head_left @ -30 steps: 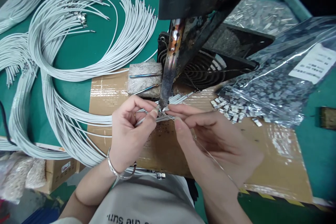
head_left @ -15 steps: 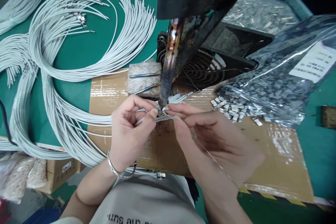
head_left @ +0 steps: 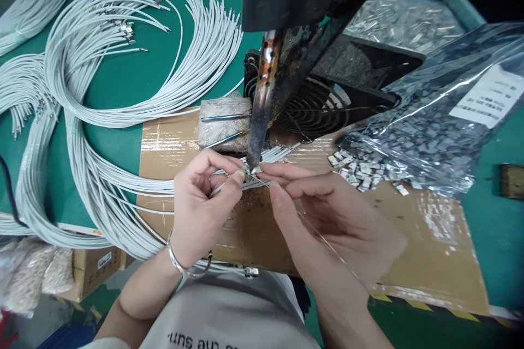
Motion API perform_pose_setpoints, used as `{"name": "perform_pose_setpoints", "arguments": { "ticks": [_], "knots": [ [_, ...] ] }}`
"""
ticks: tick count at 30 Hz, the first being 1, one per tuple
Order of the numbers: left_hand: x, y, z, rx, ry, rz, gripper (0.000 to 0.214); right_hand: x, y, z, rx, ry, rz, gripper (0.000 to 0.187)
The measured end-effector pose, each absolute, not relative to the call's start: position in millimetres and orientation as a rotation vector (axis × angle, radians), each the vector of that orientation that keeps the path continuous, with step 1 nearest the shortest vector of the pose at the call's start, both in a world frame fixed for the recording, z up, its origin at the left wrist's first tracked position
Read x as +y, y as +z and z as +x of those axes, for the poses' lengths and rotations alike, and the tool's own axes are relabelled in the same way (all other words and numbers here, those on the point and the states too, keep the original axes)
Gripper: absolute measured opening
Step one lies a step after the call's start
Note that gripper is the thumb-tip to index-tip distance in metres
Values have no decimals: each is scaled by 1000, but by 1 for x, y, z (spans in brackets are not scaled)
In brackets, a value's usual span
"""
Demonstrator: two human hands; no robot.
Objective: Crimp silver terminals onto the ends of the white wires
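Right hand [head_left: 331,218] slightly leftward under soldering iron [head_left: 262,103]

Print on your shirt [head_left: 227,312], upside down to the camera, probably reads "the sun", but it's cut off. White label [head_left: 486,96] on the plastic bag [head_left: 426,136]: lines too blurred. Sticker [head_left: 102,260] on the small carton [head_left: 87,277]: illegible.

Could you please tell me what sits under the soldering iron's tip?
A white wire end pinched by the left hand and a thin solder strand from the right hand, above taped cardboard. Fingertips cover the joint itself.
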State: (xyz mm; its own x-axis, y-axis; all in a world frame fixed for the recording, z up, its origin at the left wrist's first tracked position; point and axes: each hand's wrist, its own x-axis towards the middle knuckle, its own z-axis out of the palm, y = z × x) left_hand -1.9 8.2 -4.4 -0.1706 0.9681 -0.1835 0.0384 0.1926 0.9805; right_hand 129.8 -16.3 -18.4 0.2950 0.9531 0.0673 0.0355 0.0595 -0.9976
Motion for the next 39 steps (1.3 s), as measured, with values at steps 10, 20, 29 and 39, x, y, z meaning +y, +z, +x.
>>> {"name": "perform_pose_setpoints", "arguments": {
  "ticks": [10,20,29,39],
  "knots": [
    [9,-2,3,1489,1152,1032,15,-15,-19,130,-1036,885,-1340,17],
    [7,0,1,1477,1162,1027,15,-17,-22,134,-1074,911,-1298,17],
    [8,-2,1,1458,1180,1019,15,-16,-20,130,-1054,874,-1317,19],
    [8,-5,0,1419,1184,1027,16,-17,-28,137,-1125,909,-1264,20]
  ]
}}
